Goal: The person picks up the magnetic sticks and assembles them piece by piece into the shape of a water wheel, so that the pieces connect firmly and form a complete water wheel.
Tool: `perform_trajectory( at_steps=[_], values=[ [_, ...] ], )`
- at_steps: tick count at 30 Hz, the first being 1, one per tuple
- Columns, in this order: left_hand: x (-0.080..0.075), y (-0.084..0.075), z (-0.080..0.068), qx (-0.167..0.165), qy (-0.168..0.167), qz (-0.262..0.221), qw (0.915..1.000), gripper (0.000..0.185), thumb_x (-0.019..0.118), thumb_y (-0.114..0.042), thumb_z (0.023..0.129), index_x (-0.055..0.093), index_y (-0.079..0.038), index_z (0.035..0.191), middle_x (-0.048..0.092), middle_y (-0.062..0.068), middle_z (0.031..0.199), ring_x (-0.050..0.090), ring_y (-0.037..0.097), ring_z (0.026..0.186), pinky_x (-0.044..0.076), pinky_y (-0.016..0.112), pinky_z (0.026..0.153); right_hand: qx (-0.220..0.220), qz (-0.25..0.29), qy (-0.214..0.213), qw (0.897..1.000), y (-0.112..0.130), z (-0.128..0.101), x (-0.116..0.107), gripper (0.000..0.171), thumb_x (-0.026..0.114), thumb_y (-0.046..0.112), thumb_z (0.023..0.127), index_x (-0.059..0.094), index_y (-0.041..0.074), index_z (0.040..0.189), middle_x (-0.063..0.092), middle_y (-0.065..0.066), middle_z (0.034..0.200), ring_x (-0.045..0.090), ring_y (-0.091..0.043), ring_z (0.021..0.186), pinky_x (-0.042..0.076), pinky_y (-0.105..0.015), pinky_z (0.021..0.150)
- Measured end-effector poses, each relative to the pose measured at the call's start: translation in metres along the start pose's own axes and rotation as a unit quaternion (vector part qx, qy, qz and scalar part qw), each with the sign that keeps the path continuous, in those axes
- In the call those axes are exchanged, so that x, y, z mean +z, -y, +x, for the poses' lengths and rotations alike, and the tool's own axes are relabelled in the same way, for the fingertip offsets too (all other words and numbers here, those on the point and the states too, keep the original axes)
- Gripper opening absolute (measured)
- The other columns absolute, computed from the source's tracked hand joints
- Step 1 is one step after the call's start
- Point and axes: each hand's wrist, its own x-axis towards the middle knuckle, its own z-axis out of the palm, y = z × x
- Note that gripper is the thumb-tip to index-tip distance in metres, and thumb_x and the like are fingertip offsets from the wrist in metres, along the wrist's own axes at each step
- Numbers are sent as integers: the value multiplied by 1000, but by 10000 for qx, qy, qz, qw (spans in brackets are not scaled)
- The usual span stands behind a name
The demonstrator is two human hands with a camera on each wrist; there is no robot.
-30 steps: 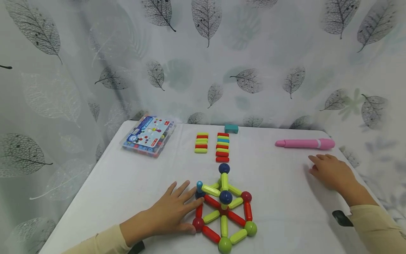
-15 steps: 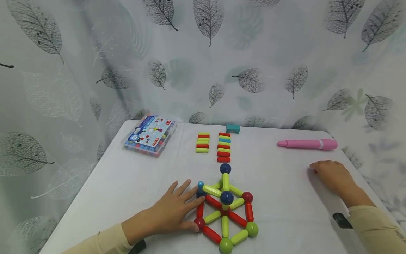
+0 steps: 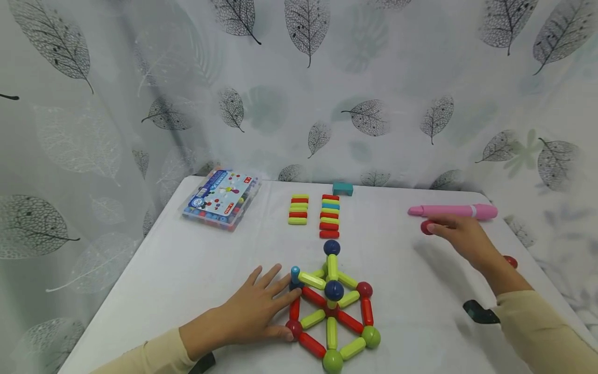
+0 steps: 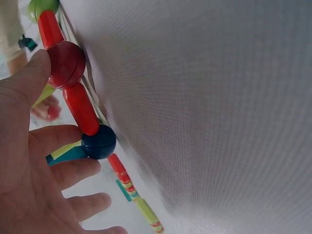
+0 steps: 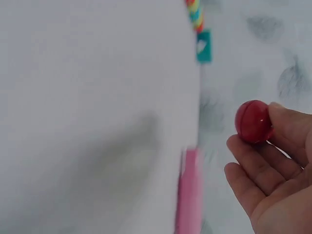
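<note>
- The right hand (image 3: 460,236) is now lifted off the table (image 3: 196,270) and holds a red ball (image 3: 427,227) pinched between thumb and fingertips; half a second ago it lay low on the cloth with the fingers curled over something red.
- The right wrist view shows the same red ball (image 5: 252,121) held at the fingertips, with the other fingers loosely curved beneath it.
- The ball now hangs just below the pink pen (image 3: 452,211), which lies where it did before, near the far right edge.
- A second red ball (image 3: 511,261) shows on the table behind the right forearm, in the spot the hand covered earlier.
- The left hand (image 3: 252,311) has not moved: it rests flat, fingers spread and straight, against the left side of the rod-and-ball structure (image 3: 333,311).
- In the left wrist view its thumb touches a dark red ball (image 4: 65,64) and its fingers lie by a dark blue ball (image 4: 98,142).
- The two rows of loose rods (image 3: 317,214), the teal block (image 3: 342,189) and the plastic box (image 3: 220,199) stay unchanged at the back.
</note>
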Motion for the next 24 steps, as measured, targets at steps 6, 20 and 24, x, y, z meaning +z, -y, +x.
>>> perform_trajectory(
  at_steps=[6, 20, 24],
  values=[
    [-1, 0, 0, -24, 9, -27, 10000, 83, 51, -79, 88, 40, -33, 157, 32, 1, 166, 17, 38, 155, 21, 71, 117, -20, 1039, 434, 9936, 68, 13, 23, 59, 61, 47, 101, 56, 7, 144, 63, -18, 134, 53, -36, 127, 47, -58, 104],
    [0, 1, 1, 19, -6, 32, 10000, 83, 47, -80, 89, 39, -34, 158, 31, 1, 166, 17, 38, 155, 22, 70, 117, -3521, -820, -156, 9323, 182, 8, 81, 40, 82, 9, 86, 72, 7, 125, 74, -6, 116, 69, -26, 111, 58, -47, 94],
    [0, 1, -1, 46, -78, -10, 10000, 83, 48, -80, 89, 40, -33, 157, 31, 2, 166, 17, 39, 156, 21, 71, 117, -4710, -1594, -378, 8668, 202, -2, 97, 42, 87, 12, 81, 74, 8, 121, 75, -6, 119, 69, -23, 115, 49, -55, 105]
  ],
)
